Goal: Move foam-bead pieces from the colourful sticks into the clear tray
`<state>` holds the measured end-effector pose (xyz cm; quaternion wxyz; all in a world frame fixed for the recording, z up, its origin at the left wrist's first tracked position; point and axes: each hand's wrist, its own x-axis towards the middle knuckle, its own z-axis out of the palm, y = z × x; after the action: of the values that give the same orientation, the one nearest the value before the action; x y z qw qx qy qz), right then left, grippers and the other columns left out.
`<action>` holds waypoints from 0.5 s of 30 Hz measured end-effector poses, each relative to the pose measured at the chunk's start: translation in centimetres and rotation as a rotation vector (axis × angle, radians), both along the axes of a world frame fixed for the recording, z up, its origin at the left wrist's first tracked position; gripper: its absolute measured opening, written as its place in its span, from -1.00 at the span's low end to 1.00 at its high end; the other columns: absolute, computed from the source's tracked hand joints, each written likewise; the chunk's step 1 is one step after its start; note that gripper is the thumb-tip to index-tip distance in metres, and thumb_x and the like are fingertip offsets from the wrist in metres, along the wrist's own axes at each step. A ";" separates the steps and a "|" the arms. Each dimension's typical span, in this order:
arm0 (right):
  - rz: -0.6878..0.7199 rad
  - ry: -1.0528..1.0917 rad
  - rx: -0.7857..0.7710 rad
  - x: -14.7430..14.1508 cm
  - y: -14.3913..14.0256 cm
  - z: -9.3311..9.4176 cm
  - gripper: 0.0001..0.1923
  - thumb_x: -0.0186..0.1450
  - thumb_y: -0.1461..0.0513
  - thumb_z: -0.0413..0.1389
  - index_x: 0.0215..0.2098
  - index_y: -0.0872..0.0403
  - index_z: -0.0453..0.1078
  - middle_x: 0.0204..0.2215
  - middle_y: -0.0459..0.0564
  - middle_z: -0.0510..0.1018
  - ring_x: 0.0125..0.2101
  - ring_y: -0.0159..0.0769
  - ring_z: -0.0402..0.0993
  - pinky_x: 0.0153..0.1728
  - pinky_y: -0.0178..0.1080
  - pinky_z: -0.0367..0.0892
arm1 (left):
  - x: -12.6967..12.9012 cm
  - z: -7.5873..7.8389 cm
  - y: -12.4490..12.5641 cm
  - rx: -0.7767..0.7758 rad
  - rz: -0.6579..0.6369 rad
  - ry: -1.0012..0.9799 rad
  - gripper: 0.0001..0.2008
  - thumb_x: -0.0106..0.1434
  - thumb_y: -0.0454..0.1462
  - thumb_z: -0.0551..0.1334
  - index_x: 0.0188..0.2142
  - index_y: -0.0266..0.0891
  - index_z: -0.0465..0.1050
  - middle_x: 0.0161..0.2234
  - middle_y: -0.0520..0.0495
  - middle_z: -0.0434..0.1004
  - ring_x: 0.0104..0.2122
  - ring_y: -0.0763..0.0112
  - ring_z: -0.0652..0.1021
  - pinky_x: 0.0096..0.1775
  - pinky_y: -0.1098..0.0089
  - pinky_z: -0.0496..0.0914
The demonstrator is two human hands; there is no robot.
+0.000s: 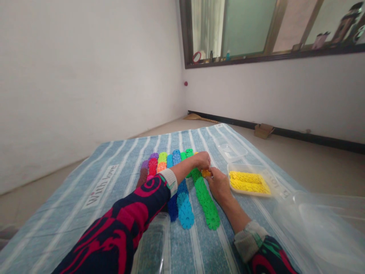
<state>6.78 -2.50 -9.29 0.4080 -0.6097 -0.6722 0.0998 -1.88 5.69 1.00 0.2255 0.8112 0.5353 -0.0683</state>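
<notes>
Rows of overlapping snowflake discs lie on the striped cloth: green ones [207, 203], light blue ones [185, 213], and pink, purple, lime and orange ones farther left. Orange snowflake discs [205, 173] show beside the green row, pinched by the fingers of my right hand [219, 185]. My left hand [202, 160] reaches across the rows, just beyond those orange discs. Its fingers are curled downward, and what they hold is hidden. My left forearm covers part of the coloured rows.
To the right stands a clear tub [249, 193] with rows of yellow discs [249, 182]. Behind it is another clear container [231, 153]. Large clear plastic [327, 228] lies at the near right, and a clear box [152, 243] sits below my left forearm.
</notes>
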 end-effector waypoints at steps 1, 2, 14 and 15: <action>0.000 0.007 0.020 0.0 0.0 0.0 -0.79 0.26 0.33 0.05 -0.17 0.11 0.45 -0.28 0.06 0.61 -0.26 -0.22 0.52 -0.26 -0.28 0.30 | 0.0 0.2 0.0 -0.028 0.000 0.009 -0.65 0.31 -0.12 0.22 0.00 -0.28 0.41 -0.03 -0.09 0.48 -0.11 0.23 0.54 -0.12 0.16 0.50; -0.001 0.016 0.042 0.0 0.0 0.0 -0.79 0.26 0.33 0.04 -0.17 0.12 0.46 -0.28 0.07 0.61 -0.27 -0.22 0.52 -0.26 -0.27 0.31 | -0.1 0.4 -0.1 -0.067 -0.003 0.026 -0.65 0.31 -0.12 0.22 -0.01 -0.29 0.42 -0.04 -0.09 0.49 -0.12 0.24 0.54 -0.13 0.17 0.50; 0.143 0.116 0.121 -1.5 -1.4 1.9 -0.73 0.21 0.31 0.06 -0.13 0.12 0.46 -0.26 0.07 0.60 -0.33 -0.24 0.51 -0.25 -0.23 0.35 | -3.1 3.2 -2.8 -0.145 0.112 0.042 -0.68 0.32 -0.15 0.21 -0.01 -0.28 0.41 -0.06 -0.12 0.50 -0.16 0.32 0.55 -0.15 0.19 0.51; 0.166 0.124 0.122 -1.9 -1.7 2.2 -0.74 0.20 0.31 0.07 -0.14 0.11 0.46 -0.27 0.05 0.60 -0.32 -0.24 0.51 -0.25 -0.24 0.35 | -3.8 3.4 -3.3 -0.135 0.132 0.039 -0.72 0.31 -0.17 0.23 -0.05 -0.29 0.44 -0.11 -0.10 0.53 -0.19 0.34 0.56 -0.18 0.24 0.51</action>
<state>4.88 -4.21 -7.12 0.4754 -0.5185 -0.6988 0.1295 -5.63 2.37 4.41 0.2735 0.7556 0.5859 -0.1049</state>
